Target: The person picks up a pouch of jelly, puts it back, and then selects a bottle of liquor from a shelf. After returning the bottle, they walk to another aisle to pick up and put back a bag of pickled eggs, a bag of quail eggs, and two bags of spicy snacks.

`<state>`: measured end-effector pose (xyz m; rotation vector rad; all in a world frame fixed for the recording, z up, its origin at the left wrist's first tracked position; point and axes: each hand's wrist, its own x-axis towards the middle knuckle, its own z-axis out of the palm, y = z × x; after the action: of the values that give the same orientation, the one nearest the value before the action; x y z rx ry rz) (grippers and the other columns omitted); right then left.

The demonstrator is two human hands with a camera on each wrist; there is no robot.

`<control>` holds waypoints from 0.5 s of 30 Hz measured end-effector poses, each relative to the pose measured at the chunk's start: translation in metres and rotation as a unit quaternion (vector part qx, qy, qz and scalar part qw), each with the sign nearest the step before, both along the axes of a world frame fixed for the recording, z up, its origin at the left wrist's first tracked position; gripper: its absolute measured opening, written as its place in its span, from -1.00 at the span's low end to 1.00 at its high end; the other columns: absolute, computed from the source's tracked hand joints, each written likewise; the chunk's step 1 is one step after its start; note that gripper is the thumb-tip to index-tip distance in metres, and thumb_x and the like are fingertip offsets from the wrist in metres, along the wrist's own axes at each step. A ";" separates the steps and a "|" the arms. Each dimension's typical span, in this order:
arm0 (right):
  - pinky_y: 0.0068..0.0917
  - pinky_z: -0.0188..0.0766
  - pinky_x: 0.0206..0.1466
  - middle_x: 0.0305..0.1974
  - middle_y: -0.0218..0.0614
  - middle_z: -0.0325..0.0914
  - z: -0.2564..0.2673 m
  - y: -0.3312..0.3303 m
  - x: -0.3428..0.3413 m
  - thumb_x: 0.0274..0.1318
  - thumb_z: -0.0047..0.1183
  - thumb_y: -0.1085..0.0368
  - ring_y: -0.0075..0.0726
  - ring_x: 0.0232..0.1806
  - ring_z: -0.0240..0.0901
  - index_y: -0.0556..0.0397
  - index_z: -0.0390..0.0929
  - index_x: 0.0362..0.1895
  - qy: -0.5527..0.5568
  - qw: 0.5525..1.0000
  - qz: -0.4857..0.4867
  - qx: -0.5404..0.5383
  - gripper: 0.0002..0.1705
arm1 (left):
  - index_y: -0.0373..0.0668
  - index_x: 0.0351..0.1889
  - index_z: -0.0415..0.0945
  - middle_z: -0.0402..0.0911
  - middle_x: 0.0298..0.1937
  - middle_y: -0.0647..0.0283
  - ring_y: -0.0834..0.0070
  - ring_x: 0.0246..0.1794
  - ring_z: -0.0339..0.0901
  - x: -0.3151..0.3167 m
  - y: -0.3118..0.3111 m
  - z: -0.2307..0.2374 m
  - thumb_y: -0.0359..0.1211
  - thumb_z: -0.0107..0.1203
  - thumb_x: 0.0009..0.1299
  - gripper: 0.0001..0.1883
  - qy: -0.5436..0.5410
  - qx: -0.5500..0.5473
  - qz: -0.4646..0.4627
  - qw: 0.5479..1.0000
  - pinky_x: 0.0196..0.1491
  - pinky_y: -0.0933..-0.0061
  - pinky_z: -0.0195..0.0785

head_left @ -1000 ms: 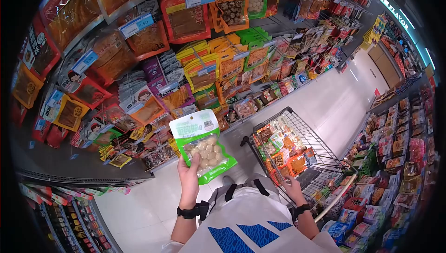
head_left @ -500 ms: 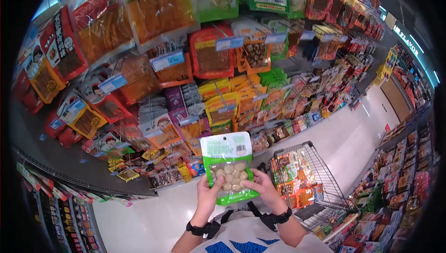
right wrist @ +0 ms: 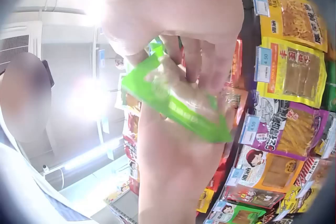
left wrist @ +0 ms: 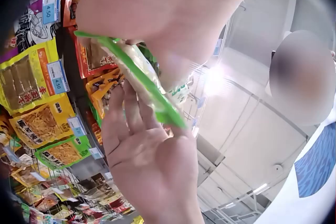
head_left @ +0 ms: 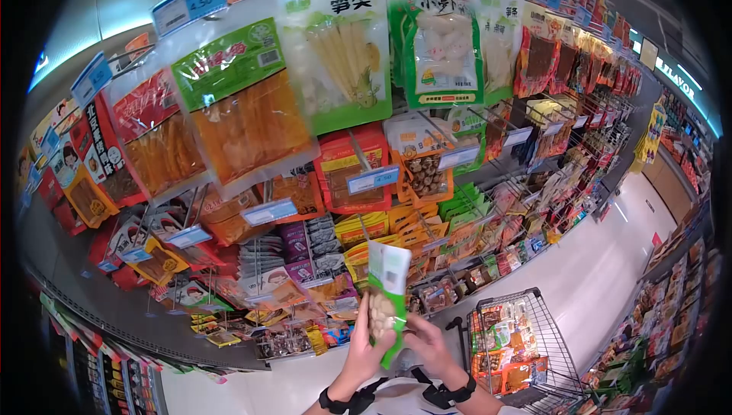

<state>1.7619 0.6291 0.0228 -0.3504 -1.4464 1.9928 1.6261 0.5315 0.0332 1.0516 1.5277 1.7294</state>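
Observation:
A green-and-white packet of quail eggs (head_left: 387,297), with pale round eggs behind its clear window, is held upright and turned partly edge-on in front of the shelves. My left hand (head_left: 366,348) grips its lower left part, thumb across the front. At the packet's lower right edge is my right hand (head_left: 428,346). In the left wrist view the right hand (left wrist: 152,155) shows its palm, fingers extended alongside the packet (left wrist: 139,74). From the right wrist, the packet's green bottom (right wrist: 173,108) lies across the left hand, hiding part of its grip.
A wire shopping cart (head_left: 560,339) stands at right, holding several packets (head_left: 507,339). Ahead, hanging packets (head_left: 335,56) fill the shelf rack, with price tags (head_left: 374,179) sticking out on hooks. More stocked shelves (head_left: 656,339) line the far side of the aisle floor (head_left: 610,239).
First only the left hand held the packet, the right being near the cart. The right hand came to the packet, which then turned from facing front to nearly edge-on. The view tilted up.

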 end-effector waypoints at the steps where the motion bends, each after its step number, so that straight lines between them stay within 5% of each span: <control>1: -0.29 0.38 0.36 0.31 -0.11 0.44 0.001 0.008 -0.001 0.31 0.23 0.28 -0.27 0.36 0.37 0.17 0.40 0.42 0.026 0.998 0.032 0.048 -0.36 | -0.25 0.65 -0.11 0.15 0.59 0.03 0.19 0.54 0.22 -0.002 0.007 -0.002 -0.10 0.26 0.46 -0.03 0.002 -0.001 -0.003 1.000 0.49 0.17 0.16; 3: -0.16 0.27 0.43 0.40 -0.09 0.36 0.002 0.025 -0.001 0.27 0.22 0.17 -0.11 0.43 0.30 0.06 0.48 0.41 -0.014 0.994 0.037 0.098 -0.36 | -0.15 0.67 -0.09 0.12 0.62 0.13 0.25 0.61 0.12 -0.003 0.018 -0.017 0.11 -0.14 0.63 -0.18 -0.272 0.068 -0.093 0.956 0.58 0.12 0.00; 4: -0.11 0.21 0.46 0.43 -0.11 0.34 0.012 0.032 -0.003 0.27 0.22 0.15 -0.06 0.43 0.30 0.00 0.52 0.39 -0.039 0.972 -0.003 0.230 -0.38 | -0.08 0.66 -0.02 0.17 0.61 0.15 0.23 0.61 0.14 -0.006 0.028 -0.025 0.32 -0.43 0.60 -0.14 -0.277 0.018 -0.098 0.956 0.59 0.07 0.01; 5: -0.06 0.16 0.49 0.46 -0.14 0.33 0.020 0.037 -0.004 0.28 0.21 0.13 0.00 0.42 0.30 -0.06 0.55 0.38 -0.064 0.931 -0.042 0.357 -0.41 | -0.08 0.66 -0.02 0.17 0.61 0.15 0.23 0.61 0.14 -0.008 0.033 -0.031 0.32 -0.43 0.60 -0.14 -0.278 0.016 -0.100 0.955 0.59 0.07 0.01; 8: -0.10 0.12 0.44 0.46 -0.27 0.39 0.026 0.051 0.004 0.20 0.25 0.07 -0.01 0.43 0.30 -0.19 0.63 0.31 -0.114 0.884 -0.095 0.444 -0.44 | -0.07 0.62 0.08 0.23 0.59 0.05 0.07 0.55 0.23 -0.013 0.063 -0.016 0.44 -0.48 0.52 -0.04 -0.462 0.058 -0.161 0.870 0.58 -0.08 0.05; 12: -0.22 0.12 0.35 0.41 -0.40 0.48 0.035 0.064 0.013 0.14 0.28 0.04 -0.17 0.47 0.30 -0.28 0.73 0.18 -0.169 0.820 -0.130 0.531 -0.52 | -0.06 0.63 0.04 0.20 0.59 -0.04 -0.02 0.52 0.27 -0.012 0.094 -0.006 0.46 -0.40 0.49 -0.02 -0.567 0.105 -0.223 0.786 0.54 -0.14 0.13; 15: -0.23 0.13 0.36 0.43 -0.40 0.46 0.039 0.071 0.019 0.15 0.28 0.04 -0.18 0.49 0.29 -0.27 0.73 0.14 -0.192 0.787 -0.139 0.569 -0.56 | -0.05 0.63 0.03 0.18 0.59 -0.03 -0.02 0.53 0.26 -0.010 0.112 -0.015 0.45 -0.35 0.49 -0.02 -0.520 0.060 -0.251 0.814 0.54 -0.13 0.14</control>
<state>1.7808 0.7000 0.0616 -0.3771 -2.3774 0.5586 1.6161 0.6440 0.0185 0.3276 0.3926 1.5603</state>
